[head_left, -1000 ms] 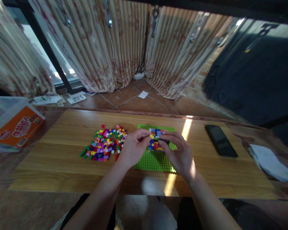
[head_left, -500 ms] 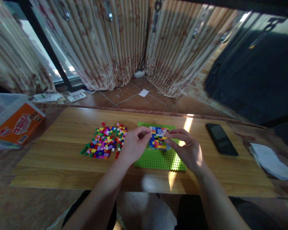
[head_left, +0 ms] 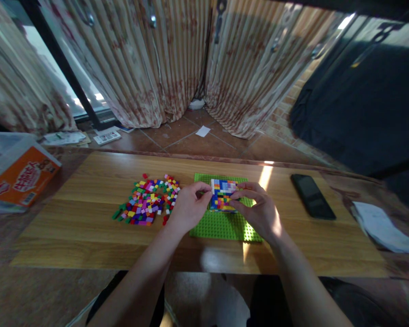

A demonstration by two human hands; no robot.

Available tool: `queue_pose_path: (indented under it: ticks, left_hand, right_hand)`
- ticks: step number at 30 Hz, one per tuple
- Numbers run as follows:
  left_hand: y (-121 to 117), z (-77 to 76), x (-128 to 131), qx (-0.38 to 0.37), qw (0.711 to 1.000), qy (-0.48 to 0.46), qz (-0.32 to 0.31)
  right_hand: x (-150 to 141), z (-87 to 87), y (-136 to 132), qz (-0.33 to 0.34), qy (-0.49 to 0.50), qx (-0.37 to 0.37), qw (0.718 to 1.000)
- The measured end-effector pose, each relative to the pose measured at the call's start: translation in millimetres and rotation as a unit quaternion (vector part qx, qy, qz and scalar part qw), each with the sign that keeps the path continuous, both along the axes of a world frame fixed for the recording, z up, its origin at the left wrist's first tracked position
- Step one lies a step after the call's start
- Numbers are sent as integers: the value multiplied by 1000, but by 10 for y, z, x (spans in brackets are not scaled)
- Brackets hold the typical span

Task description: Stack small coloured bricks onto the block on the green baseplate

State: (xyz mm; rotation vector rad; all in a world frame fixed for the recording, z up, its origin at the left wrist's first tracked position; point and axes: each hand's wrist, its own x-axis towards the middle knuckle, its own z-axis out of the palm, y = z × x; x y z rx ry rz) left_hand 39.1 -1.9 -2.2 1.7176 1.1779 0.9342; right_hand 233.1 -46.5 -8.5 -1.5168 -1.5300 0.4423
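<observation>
A green studded baseplate [head_left: 221,225] lies on the wooden table [head_left: 88,227]. On its far half stands a block of many small coloured bricks [head_left: 222,194]. My left hand [head_left: 189,206] has its fingers curled, the tips pressed against the block's left edge. My right hand [head_left: 259,211] is pinched against the block's right side, the fingers close together. A small yellow brick that I held between the fingertips earlier is not visible now. A heap of loose coloured bricks [head_left: 148,200] lies just left of my left hand.
A black phone [head_left: 311,195] lies at the right of the table, white papers [head_left: 381,222] beyond it. An orange-labelled clear box [head_left: 17,175] sits at the far left. Curtains [head_left: 177,59] and a tiled floor lie behind the table.
A second ago my fingertips held a small yellow brick over the block. Both hands have since settled against the block's sides, and the brick is out of sight.
</observation>
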Motion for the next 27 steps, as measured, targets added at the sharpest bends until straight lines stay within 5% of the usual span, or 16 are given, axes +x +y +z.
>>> queue_pose_path:
  ticks: [8, 27]
  left_hand:
    - [-24, 20, -9, 9, 1000, 20, 8]
    - [-5, 35, -62, -1, 1000, 28, -4]
  right_hand:
    - [-34, -8, -15, -8, 68, -18, 997]
    - [-91, -32, 3, -4, 46, 20, 999]
